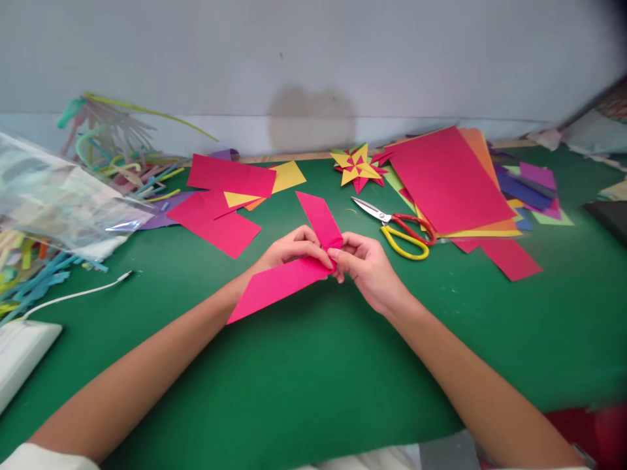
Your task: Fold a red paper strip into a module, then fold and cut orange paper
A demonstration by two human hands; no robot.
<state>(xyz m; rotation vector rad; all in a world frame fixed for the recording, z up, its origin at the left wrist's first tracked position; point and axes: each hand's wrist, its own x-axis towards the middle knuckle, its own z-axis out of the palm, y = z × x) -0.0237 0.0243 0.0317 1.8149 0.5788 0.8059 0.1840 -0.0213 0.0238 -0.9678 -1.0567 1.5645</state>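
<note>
Both hands hold one folded red paper strip (279,287) above the green tabletop. One arm of the strip slants down to the left over my left wrist, and the other rises toward the back; both ends are cut at an angle. My left hand (296,249) is closed, its fingers pinching the paper near the fold. From the other side, my right hand (367,267) pinches the fold between thumb and fingers. The fingers partly hide where the two arms meet. Scissors (398,225) with one red and one yellow handle lie behind my right hand, blades apart.
A red and yellow folded paper star (358,167) lies at the back. Stacked red sheets (455,183) are to its right, loose red pieces (215,222) to the left. A plastic bag (63,196), pipe cleaners (142,166), a white cable (78,296) and a white device (27,359) line the left side.
</note>
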